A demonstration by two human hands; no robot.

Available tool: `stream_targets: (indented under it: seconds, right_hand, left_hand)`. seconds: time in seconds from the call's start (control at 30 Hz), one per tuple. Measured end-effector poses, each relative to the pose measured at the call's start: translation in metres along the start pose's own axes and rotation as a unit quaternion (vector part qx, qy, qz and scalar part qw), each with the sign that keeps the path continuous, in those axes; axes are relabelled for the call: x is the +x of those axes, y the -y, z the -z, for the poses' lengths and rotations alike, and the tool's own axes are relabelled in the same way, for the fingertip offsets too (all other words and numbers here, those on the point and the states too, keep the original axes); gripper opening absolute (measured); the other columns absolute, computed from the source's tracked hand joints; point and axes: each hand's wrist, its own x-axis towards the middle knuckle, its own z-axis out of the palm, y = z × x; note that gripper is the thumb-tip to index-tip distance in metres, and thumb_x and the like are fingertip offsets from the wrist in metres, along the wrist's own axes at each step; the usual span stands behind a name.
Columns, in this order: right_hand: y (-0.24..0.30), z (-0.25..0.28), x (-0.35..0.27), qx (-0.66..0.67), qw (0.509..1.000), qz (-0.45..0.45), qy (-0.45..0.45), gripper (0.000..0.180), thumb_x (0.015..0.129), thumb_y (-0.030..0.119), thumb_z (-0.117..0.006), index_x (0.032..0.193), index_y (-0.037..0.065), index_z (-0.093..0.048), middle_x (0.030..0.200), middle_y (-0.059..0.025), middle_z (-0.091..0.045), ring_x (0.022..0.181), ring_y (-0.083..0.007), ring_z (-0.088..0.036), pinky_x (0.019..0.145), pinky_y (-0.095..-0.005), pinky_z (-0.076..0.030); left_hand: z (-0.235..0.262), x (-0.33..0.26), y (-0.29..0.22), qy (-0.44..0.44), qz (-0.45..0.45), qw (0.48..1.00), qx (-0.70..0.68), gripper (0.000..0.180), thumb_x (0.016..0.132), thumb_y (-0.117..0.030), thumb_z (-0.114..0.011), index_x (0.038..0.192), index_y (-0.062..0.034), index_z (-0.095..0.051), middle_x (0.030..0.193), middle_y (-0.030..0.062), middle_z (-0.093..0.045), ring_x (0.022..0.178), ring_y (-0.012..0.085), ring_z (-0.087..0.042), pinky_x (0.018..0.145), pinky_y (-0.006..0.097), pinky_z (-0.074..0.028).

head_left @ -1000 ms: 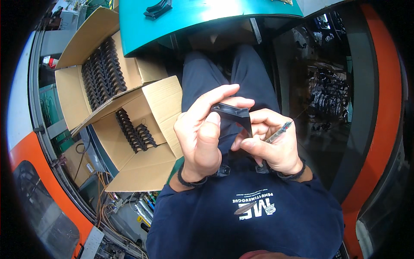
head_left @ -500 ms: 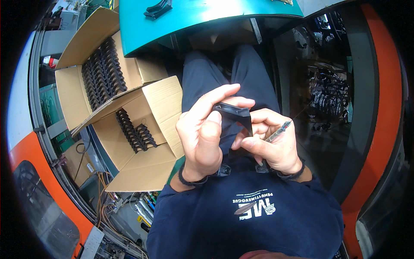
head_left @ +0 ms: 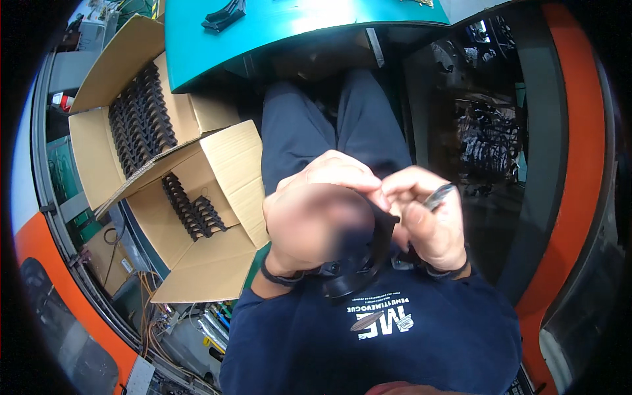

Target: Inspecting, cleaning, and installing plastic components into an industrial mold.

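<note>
My left hand point(head_left: 296, 227), partly blurred, is closed around a curved black plastic part point(head_left: 383, 240) in front of my chest. The part stands upright between my hands, and its lower end reaches the shirt front. On the right, my right hand point(head_left: 434, 227) has its thumb and fingers bent close to the part's upper edge. A slim pen-like tool point(head_left: 440, 195) with a pale shaft lies in the grip of that hand; its working end is hidden. The fingertips of both hands meet near the top of the part.
At the left stand two open cardboard boxes, the far one point(head_left: 89, 141) and the near one point(head_left: 227, 155), both holding rows of black parts point(head_left: 141, 115). More black pieces point(head_left: 225, 16) lie on the teal table point(head_left: 276, 23) beyond my knees. Orange frames point(head_left: 576, 131) rise at the sides.
The black part has been turned from lying across my fingers to upright, lower and nearer my chest. My left hand has rolled over it. The view has shifted slightly.
</note>
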Motion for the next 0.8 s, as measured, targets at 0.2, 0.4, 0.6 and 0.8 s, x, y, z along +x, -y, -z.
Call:
stream_targets:
  seconds: [0.2, 0.4, 0.6, 0.8]
  right_hand:
    - [0.014, -0.019, 0.012, -0.085, 0.986, 0.126, -0.070, 0.039, 0.080, 0.011, -0.066, 0.115, -0.002, -0.056, 0.101, -0.0059, -0.051, 0.071, -0.0033, -0.046, 0.063, -0.0191, -0.036]
    - [0.005, -0.028, 0.017, -0.091, 0.990, 0.101, -0.030, 0.036, 0.079, 0.011, -0.064, 0.112, -0.002, -0.059, 0.119, -0.0139, -0.048, 0.090, -0.0125, -0.052, 0.079, -0.0255, -0.042]
    - [0.001, -0.028, 0.023, -0.091, 0.988, 0.122, -0.030, 0.028, 0.079, 0.010, -0.064, 0.104, -0.002, -0.062, 0.114, -0.0161, -0.052, 0.089, -0.0137, -0.054, 0.077, -0.0259, -0.045]
    - [0.004, -0.033, 0.025, -0.090, 0.988, 0.118, -0.046, 0.025, 0.079, 0.010, -0.062, 0.101, -0.002, -0.062, 0.111, -0.0159, -0.054, 0.083, -0.0113, -0.053, 0.073, -0.0246, -0.045]
  left_hand:
    - [0.004, -0.007, 0.006, 0.041, 0.144, 0.962, -0.230, 0.043, 0.089, -0.031, -0.065, 0.104, 0.0084, -0.062, 0.086, 0.0139, -0.065, 0.072, 0.0176, -0.064, 0.065, 0.026, -0.050]
    - [0.005, -0.014, 0.015, 0.001, 0.126, 0.969, -0.214, 0.042, 0.085, -0.029, -0.070, 0.107, 0.0055, -0.060, 0.092, 0.0121, -0.067, 0.078, 0.0125, -0.063, 0.063, 0.020, -0.049]
    - [0.010, -0.016, 0.020, 0.015, 0.119, 0.966, -0.228, 0.042, 0.085, -0.028, -0.069, 0.108, 0.0053, -0.060, 0.096, 0.0128, -0.067, 0.079, 0.0129, -0.064, 0.063, 0.019, -0.049]
    - [0.008, -0.012, 0.013, 0.001, 0.119, 0.969, -0.217, 0.041, 0.085, -0.028, -0.069, 0.107, 0.0053, -0.060, 0.095, 0.0124, -0.067, 0.078, 0.0119, -0.064, 0.063, 0.020, -0.049]
